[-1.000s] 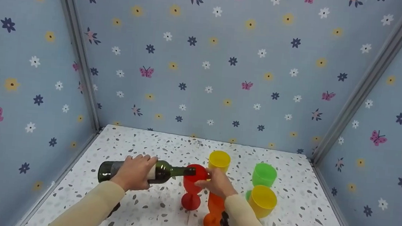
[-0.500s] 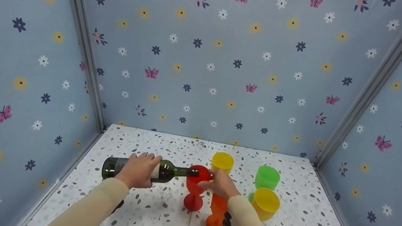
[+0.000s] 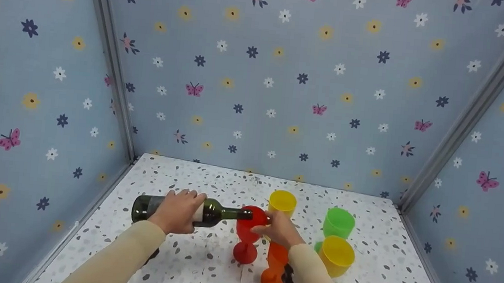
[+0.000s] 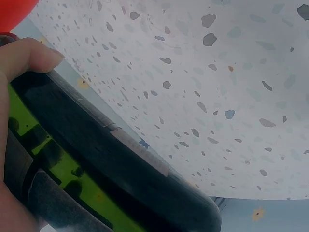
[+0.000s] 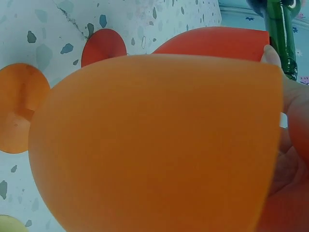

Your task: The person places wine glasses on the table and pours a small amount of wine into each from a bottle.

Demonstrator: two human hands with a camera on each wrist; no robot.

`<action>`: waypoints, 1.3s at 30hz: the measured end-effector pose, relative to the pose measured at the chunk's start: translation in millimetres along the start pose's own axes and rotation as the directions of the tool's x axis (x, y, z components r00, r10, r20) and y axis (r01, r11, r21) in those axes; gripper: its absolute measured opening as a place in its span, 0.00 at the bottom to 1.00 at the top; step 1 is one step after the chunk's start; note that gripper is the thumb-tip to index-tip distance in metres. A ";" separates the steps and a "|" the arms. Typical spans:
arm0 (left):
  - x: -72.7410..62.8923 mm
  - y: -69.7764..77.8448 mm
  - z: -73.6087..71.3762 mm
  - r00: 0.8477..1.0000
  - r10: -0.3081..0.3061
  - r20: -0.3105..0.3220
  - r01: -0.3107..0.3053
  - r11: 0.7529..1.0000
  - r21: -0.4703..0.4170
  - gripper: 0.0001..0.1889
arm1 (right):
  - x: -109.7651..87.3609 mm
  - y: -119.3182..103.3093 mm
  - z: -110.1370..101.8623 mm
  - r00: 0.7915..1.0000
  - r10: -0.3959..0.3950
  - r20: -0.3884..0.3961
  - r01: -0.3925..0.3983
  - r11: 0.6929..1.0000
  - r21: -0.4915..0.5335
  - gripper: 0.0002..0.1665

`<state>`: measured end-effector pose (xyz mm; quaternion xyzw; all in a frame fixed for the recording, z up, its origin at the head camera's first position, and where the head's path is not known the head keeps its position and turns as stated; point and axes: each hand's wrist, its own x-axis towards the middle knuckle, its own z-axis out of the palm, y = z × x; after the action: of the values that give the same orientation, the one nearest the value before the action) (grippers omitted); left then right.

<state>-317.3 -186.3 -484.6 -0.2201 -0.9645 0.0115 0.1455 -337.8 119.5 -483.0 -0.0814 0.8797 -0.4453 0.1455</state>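
Observation:
My left hand (image 3: 177,212) grips a green wine bottle (image 3: 213,213) around its labelled body. The bottle lies nearly level, its neck pointing right and its mouth over the bowl of a red goblet (image 3: 247,233). With the thumb on the near side, my right hand (image 3: 283,228) holds that goblet by the rim. The goblet's foot is close over the table or on it. In the right wrist view an orange goblet (image 5: 154,145) fills the foreground, partly covering the red one. The left wrist view shows the bottle's dark side (image 4: 135,159) under my thumb.
Beneath my right forearm stands the orange goblet (image 3: 274,280). Behind my right hand is a yellow cup (image 3: 282,201). Further right are a green cup (image 3: 339,223) and another yellow cup (image 3: 336,258). Flower-patterned walls (image 3: 283,94) enclose the speckled table (image 3: 190,268).
The head view has turned slightly, so everything appears a little further right. Both hands, the bottle and the red goblet keep the same arrangement.

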 end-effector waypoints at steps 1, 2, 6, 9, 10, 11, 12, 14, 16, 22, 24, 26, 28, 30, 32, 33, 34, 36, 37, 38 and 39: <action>-0.6 0.0 0.5 1.000 -0.005 0.004 0.005 1.000 -0.005 0.41 | 0.5 -0.1 0.2 1.000 0.003 0.002 -0.003 1.000 -0.010 0.36; -1.1 0.0 1.0 1.000 -0.008 0.005 0.008 1.000 -0.009 0.41 | 0.8 -0.4 0.1 1.000 0.003 0.002 -0.003 1.000 -0.019 0.36; -2.1 0.2 0.6 1.000 -0.018 -0.001 0.018 1.000 -0.012 0.42 | 2.1 -2.2 -1.3 1.000 0.004 -0.007 -0.005 0.998 -0.058 0.40; -2.4 0.2 0.2 1.000 -0.020 -0.018 0.019 1.000 -0.002 0.42 | 2.0 -2.9 -2.7 1.000 -0.002 -0.018 0.001 0.997 -0.079 0.47; -3.3 1.0 1.3 1.000 -0.022 -0.019 0.022 1.000 -0.002 0.42 | 2.0 -2.2 -2.6 1.000 -0.005 -0.015 0.004 0.996 -0.088 0.49; -4.3 1.7 2.9 1.000 -0.024 -0.018 0.024 1.000 -0.004 0.43 | 2.3 -0.9 -2.4 1.000 -0.012 -0.011 0.010 0.995 -0.100 0.51; -5.3 2.2 3.9 1.000 -0.021 -0.016 0.021 1.000 -0.010 0.42 | 2.3 0.3 -1.4 1.000 -0.016 -0.007 0.015 0.994 -0.105 0.53; -7.2 3.2 5.8 1.000 -0.020 -0.003 0.020 1.000 -0.024 0.43 | 2.7 3.5 1.0 1.000 -0.026 0.004 0.026 0.993 -0.111 0.55; -8.2 3.8 7.3 1.000 -0.018 0.012 0.018 0.999 -0.036 0.42 | 3.8 5.9 3.3 0.999 -0.034 0.015 0.035 0.993 -0.111 0.54; -5.3 0.4 3.8 1.000 -0.025 -0.001 0.025 0.999 -0.028 0.42 | 10.0 2.2 3.6 0.998 -0.060 0.015 0.061 0.995 -0.084 0.50; -4.9 -2.2 1.7 1.000 -0.030 -0.004 0.030 0.999 -0.018 0.43 | 12.0 -0.8 3.5 0.998 -0.056 0.014 0.057 0.995 -0.080 0.49; -4.6 -2.3 0.8 0.999 -0.032 0.000 0.032 0.999 -0.011 0.43 | 12.2 -0.8 3.2 0.998 -0.054 0.019 0.056 0.995 -0.079 0.48; -5.1 -2.4 0.4 1.000 -0.028 0.005 0.028 1.000 -0.006 0.43 | 11.9 -0.7 3.0 0.998 -0.052 0.029 0.055 0.995 -0.083 0.48; -5.0 -2.5 -0.1 1.000 -0.019 0.002 0.019 1.000 -0.007 0.43 | 12.0 -0.8 2.7 0.998 -0.053 0.033 0.056 0.995 -0.086 0.47; -4.3 -2.7 -0.9 1.000 -0.010 -0.002 0.010 1.000 -0.004 0.43 | 12.2 -1.4 1.8 0.998 -0.053 0.031 0.055 0.995 -0.087 0.47; -3.6 -2.9 -1.3 1.000 -0.008 -0.004 0.008 1.000 -0.003 0.42 | 12.5 -2.0 1.2 0.999 -0.048 0.026 0.050 0.995 -0.088 0.46; -2.7 -3.1 -1.8 1.000 -0.007 -0.007 0.007 1.000 -0.004 0.42 | 12.9 -2.8 0.7 0.999 -0.045 0.023 0.047 0.995 -0.091 0.46; -0.9 -3.6 -3.2 1.000 -0.007 -0.006 0.007 1.000 -0.002 0.42 | 13.7 -4.3 -0.3 0.999 -0.039 0.021 0.040 0.994 -0.097 0.46; 0.0 -3.9 -4.3 1.000 -0.008 -0.003 0.008 1.000 -0.001 0.42 | 14.0 -5.0 -0.8 0.999 -0.034 0.021 0.036 0.994 -0.099 0.46; 1.2 -4.2 -5.3 1.000 -0.009 -0.002 0.009 1.000 -0.003 0.41 | 14.4 -5.8 -1.3 0.999 -0.027 0.020 0.029 0.994 -0.101 0.46; 2.6 -4.6 -6.2 1.000 -0.011 -0.001 0.011 1.000 -0.005 0.41 | 14.9 -6.6 -2.0 1.000 -0.025 0.018 0.027 0.994 -0.101 0.46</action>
<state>-319.6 -189.5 -477.5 -0.2151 -0.9656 0.0083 0.1455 -352.5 113.1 -479.3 -0.1038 0.8989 -0.4011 0.1426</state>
